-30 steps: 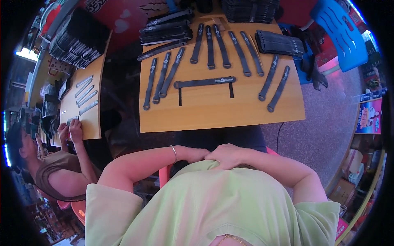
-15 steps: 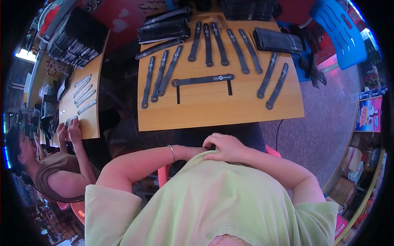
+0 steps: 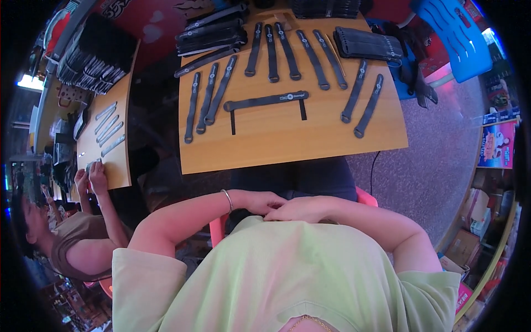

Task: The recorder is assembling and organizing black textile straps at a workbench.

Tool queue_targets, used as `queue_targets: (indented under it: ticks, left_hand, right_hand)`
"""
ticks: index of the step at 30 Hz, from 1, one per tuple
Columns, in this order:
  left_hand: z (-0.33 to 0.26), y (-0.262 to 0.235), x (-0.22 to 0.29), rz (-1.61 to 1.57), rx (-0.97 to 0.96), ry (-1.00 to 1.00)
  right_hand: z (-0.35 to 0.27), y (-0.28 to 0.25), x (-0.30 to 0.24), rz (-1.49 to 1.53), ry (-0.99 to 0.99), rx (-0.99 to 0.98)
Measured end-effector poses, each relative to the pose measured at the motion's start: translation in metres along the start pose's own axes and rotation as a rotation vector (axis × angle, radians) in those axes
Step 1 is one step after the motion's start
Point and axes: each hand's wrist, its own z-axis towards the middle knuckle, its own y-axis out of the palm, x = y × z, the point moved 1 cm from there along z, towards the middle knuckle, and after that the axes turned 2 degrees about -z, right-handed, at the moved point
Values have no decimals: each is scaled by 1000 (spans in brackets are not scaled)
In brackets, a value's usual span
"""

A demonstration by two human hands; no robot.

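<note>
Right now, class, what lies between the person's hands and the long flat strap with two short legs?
In the head view, between the hands and the strap lies only bare wooden table.

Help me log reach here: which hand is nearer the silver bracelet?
Left: the bracelet circles that wrist, just behind the left hand. The right hand rests farther right, its fingers overlapping the left hand.

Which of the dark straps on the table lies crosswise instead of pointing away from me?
The long strap at the table's centre: it alone runs left to right, with two short tabs hanging toward you. The others lie lengthwise.
</note>
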Motion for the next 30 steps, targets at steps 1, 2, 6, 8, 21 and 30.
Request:
queue_targets:
  ticks: [1,2,6,8,21,30]
  left_hand:
    - [1,1,-1,-107,17,10]
    - [2,1,-2,-106,15,10]
    - [1,-1,-18,66,5,12]
    - [2,2,-27,157,27,54]
    - [0,-5,-23,132,53,-2]
    - [0,-5,-32,297,71,149]
  right_hand:
    - [6,3,3,107,-4,-86]
    - [10,5,3,213,-8,-172]
    - [11,-19,-12,-123,-73,-342]
    - [10,-21,2,-19,-36,5]
    - [15,-6,-2,-315,-18,316]
    - [13,5,-6,-138,-41,282]
